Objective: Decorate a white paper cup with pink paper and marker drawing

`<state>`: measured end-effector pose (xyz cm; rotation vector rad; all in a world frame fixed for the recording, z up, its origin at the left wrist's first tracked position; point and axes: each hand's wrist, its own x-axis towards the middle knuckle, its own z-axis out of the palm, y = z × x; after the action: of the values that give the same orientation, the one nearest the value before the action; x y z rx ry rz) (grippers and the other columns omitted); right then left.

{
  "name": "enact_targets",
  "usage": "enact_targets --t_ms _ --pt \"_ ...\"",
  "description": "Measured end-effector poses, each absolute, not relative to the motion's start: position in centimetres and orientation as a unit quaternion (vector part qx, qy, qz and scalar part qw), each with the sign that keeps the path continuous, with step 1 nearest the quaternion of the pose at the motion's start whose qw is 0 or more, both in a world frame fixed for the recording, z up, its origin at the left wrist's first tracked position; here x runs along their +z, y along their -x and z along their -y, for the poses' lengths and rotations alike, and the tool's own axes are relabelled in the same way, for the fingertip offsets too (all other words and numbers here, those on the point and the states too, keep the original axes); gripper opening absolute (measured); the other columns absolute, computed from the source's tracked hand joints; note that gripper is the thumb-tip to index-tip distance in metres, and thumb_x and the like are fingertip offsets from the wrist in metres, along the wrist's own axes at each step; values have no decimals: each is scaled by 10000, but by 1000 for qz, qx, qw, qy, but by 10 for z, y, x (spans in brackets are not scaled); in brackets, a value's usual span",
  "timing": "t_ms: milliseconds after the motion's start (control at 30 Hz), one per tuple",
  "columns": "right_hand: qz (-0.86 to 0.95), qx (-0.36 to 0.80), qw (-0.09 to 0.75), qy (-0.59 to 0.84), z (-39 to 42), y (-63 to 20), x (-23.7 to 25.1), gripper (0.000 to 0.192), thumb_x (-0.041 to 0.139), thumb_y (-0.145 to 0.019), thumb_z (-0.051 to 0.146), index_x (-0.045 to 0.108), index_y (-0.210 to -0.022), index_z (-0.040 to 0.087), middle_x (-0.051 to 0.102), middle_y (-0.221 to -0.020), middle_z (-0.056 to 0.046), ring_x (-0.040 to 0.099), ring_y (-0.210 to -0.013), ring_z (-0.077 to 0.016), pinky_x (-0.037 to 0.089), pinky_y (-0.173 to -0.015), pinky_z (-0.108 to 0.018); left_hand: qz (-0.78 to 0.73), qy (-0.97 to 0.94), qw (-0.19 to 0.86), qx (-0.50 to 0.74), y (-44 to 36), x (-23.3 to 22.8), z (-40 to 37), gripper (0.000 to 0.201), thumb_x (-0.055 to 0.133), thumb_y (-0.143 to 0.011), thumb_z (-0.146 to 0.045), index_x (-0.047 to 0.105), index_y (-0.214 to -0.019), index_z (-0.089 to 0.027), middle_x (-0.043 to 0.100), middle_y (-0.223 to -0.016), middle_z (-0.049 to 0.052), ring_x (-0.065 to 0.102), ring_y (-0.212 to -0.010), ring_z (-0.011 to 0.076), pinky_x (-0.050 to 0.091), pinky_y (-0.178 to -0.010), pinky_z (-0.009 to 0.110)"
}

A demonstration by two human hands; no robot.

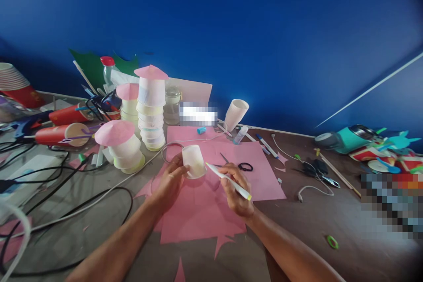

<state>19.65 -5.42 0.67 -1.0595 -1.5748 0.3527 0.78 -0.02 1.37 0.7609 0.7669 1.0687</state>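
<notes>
My left hand (172,178) grips a white paper cup (194,162) by its left side, above pink paper. Pale yellow colouring shows on part of the cup's wall. In my right hand (237,188) is a white marker (233,181) with a yellow end, held like a pen. Its tip points at the cup's right side, very close; whether it touches I cannot tell. Beneath both hands lie sheets of pink paper (198,220). Black-handled scissors (245,167) rest on the paper, partly hidden behind my right hand.
Stacked-cup towers with pink cone tops (151,110) stand at left, near a shorter one (120,145). A leaning stack of white cups (236,113) is by the blue wall. Cables (109,191) cross the left side. Markers (267,145) and a teal bottle (350,139) lie at right.
</notes>
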Motion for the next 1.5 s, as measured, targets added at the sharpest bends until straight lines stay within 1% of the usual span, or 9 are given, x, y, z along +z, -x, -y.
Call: enact_targets --t_ms 200,333,400,467,600,767,1067,1333,1500 --pt "614 191 596 481 51 -194 -1 292 451 -997 396 569 -1198 220 670 -875 -48 646 -732 -176 549 -673 -339 -329 -342 729 492 -8 6 -3 488 688 -724 -211 638 -1210 -225 699 -1182 41 598 -1081 239 423 -824 296" --pt "589 194 619 482 46 -194 -5 321 402 -1019 409 607 -1178 221 673 -782 -21 586 -588 -136 532 -591 -300 -332 -332 727 501 -8 3 -6 479 689 -698 -204 654 -1175 -216 712 -1138 32 611 -1032 229 424 -785 286" --pt "598 183 601 498 45 -193 -4 264 445 -1009 359 618 -1151 221 679 -801 -26 625 -651 -149 545 -629 -304 -335 -333 724 503 -9 4 -6 472 689 -690 -204 662 -1161 -201 720 -1107 40 617 -1023 234 427 -785 290" --pt "619 169 574 508 45 -192 -3 244 503 -982 308 596 -1191 224 702 -931 -58 678 -819 -184 567 -750 -345 -336 -334 721 506 -9 7 -5 463 685 -690 -204 666 -1153 -188 722 -1094 51 622 -1031 240 435 -797 295" --pt "665 178 530 495 43 -188 -3 422 564 -931 219 485 -1345 247 679 -1199 -109 681 -1038 -226 558 -914 -405 -329 -328 735 494 -10 10 -3 476 673 -712 -215 649 -1187 -200 725 -1100 46 639 -1038 237 454 -836 305" --pt "693 189 509 473 42 -188 -4 494 599 -900 164 469 -1367 257 674 -1229 -114 669 -1111 -240 556 -966 -403 -305 -330 751 484 -12 11 -1 481 672 -731 -252 645 -1209 -207 743 -1084 50 662 -1029 254 476 -893 350" --pt "699 173 509 472 43 -188 0 471 606 -905 175 499 -1359 240 684 -1214 -123 684 -1087 -251 580 -944 -409 -295 -341 769 453 -13 6 0 509 678 -757 -276 628 -1254 -183 730 -1145 83 644 -1115 274 472 -961 376" --pt "710 129 504 475 42 -190 -1 473 597 -906 176 499 -1366 230 683 -1227 -128 675 -1125 -258 577 -955 -402 -377 -386 693 479 -7 -3 1 600 712 -771 -308 551 -1349 -288 616 -1369 59 506 -1323 261 416 -1048 351" --pt "719 120 487 481 42 -190 -3 475 585 -915 182 483 -1375 237 678 -1239 -125 666 -1136 -264 573 -960 -430 -364 -367 720 463 -6 -1 2 727 679 -810 -343 375 -1465 -432 642 -1336 -17 589 -1221 222 468 -993 331"
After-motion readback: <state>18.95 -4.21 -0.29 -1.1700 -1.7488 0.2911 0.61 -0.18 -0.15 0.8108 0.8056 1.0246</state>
